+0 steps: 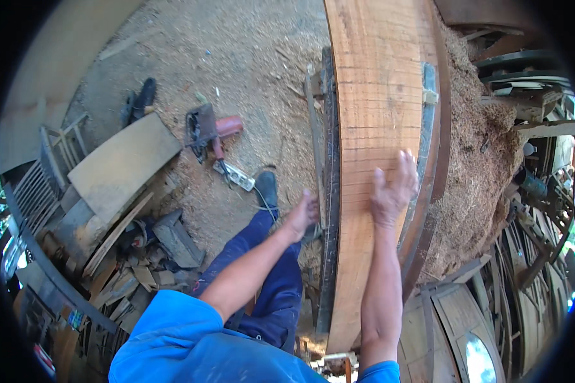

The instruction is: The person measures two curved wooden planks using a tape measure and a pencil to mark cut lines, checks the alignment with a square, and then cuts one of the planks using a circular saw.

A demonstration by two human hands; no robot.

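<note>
A long orange-brown wooden plank [364,96] lies on a workbench, running away from me. My right hand [395,185] is on or just above its face, fingers extended. My left hand [301,217] is left of the plank's edge, fingers loosely apart and apparently empty; whether it touches anything is unclear. A dark bar [331,268] runs along the plank's left side beside a thin strip [314,127]. A blue-grey bar [430,121] with a small block lies along the right side.
A red power tool [229,126] and white power strip [239,179] lie on the dusty floor [255,76] by my boot [267,188]. A beige board [118,159] and scrap wood [144,277] are at left. Sawdust heaps [466,159] and stacked timber [540,268] fill the right.
</note>
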